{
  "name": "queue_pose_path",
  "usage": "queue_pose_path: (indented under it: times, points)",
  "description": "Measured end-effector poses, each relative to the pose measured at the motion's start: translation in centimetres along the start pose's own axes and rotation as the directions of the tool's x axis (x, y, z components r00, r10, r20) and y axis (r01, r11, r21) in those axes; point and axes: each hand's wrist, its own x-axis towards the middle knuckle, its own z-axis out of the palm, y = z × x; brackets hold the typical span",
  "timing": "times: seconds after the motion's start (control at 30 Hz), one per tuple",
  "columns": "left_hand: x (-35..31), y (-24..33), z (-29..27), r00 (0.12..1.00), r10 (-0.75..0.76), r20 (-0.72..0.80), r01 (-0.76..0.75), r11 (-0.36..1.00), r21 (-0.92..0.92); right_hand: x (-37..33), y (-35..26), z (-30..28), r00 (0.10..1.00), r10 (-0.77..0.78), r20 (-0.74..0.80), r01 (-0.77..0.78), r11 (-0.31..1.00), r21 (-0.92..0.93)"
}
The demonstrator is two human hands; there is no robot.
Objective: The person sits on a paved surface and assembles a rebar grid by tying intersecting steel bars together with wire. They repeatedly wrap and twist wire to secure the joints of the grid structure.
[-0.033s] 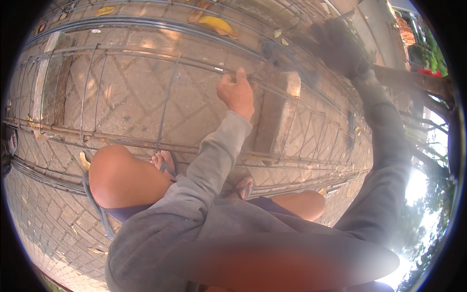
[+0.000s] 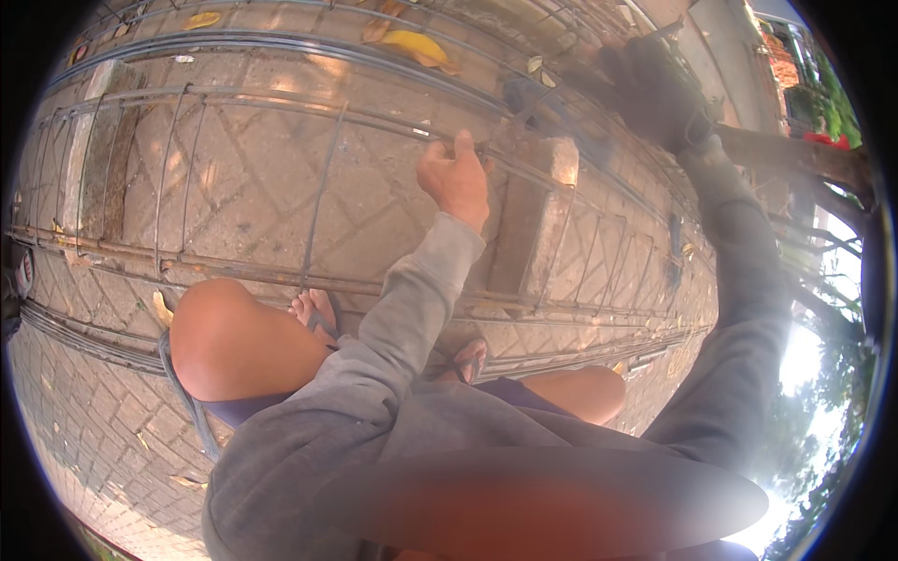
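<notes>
My bare left hand is closed at the far long bar of a steel rebar cage, its curled fingers round the bar and its thumb pointing up. Thin wire stirrups cross between the cage's long bars. To the right, my right hand, in a dark glove, is raised at the far side. Motion blur hides its fingers, and whether it holds anything cannot be made out. Just right of my left hand, a block lies under the cage.
Another block supports the cage at the left. Beyond it run more long steel bars, with yellow leaves among them. My sandalled feet stand on brick paving at the near side. A tree trunk rises at the right.
</notes>
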Motion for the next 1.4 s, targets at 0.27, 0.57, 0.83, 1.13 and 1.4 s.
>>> queue_pose_path:
  times: [0.27,0.57,0.83,1.13,1.4]
  points:
    - [1.4,-0.2,0.2,0.999,-0.035,0.016,0.037,0.994,-0.100,1.6,-0.7,1.6,0.996,0.059,-0.073,-0.047,0.987,0.155]
    - [1.5,-0.4,0.3,0.998,-0.065,0.015,0.067,0.977,-0.200,3.0,0.9,0.3,0.991,-0.057,0.119,0.051,0.997,0.053]
    - [1.8,-0.9,0.5,1.000,-0.018,-0.012,0.016,0.987,-0.160,4.7,2.4,1.5,0.960,-0.063,0.272,-0.062,0.902,0.428]
    - [2.6,-2.2,1.0,0.987,0.122,-0.100,-0.123,0.992,0.001,6.3,3.3,-1.8,0.344,-0.289,0.893,-0.725,0.522,0.448]
    - [2.9,-2.2,0.2,0.980,0.195,-0.041,-0.177,0.946,0.270,3.5,1.9,-0.8,0.133,-0.240,0.962,-0.821,0.516,0.243]
